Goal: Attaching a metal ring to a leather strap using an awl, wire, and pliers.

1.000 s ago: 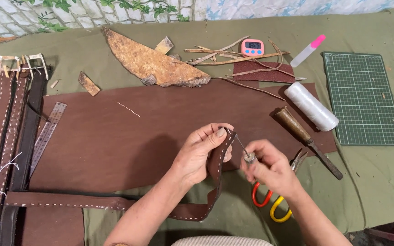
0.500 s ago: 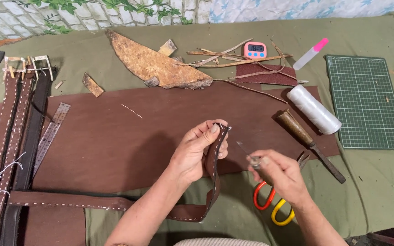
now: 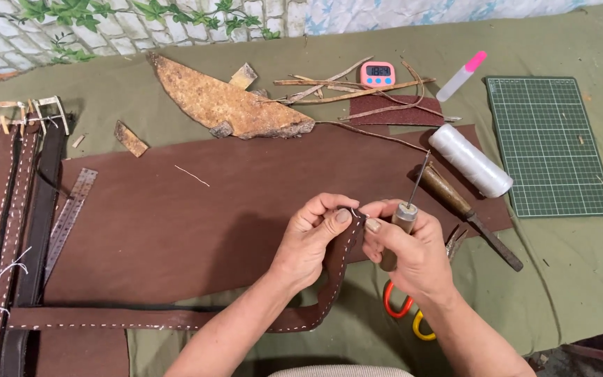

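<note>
My left hand [image 3: 313,237] pinches the raised end of a long brown leather strap [image 3: 176,320] with white stitching along its edges. The strap curves down from my fingers and runs left along the table's near edge. My right hand [image 3: 413,244] grips an awl [image 3: 406,209] by its wooden handle, thin metal point up and away, while its thumb and forefinger meet the strap end beside my left fingers. A short bit of white thread shows at the strap's tip.
A large brown leather sheet [image 3: 197,223] covers the middle. Finished belts with buckles [image 3: 8,209] and a steel ruler [image 3: 68,216] lie left. A thread spool [image 3: 470,160], wooden-handled tool [image 3: 465,213], green cutting mat [image 3: 553,143], pink timer [image 3: 377,74] and orange-yellow scissors [image 3: 403,311] lie right.
My right hand has come back left from beside the strap and now touches the strap end, with the awl turned upright. My left hand has stayed put, holding the strap.
</note>
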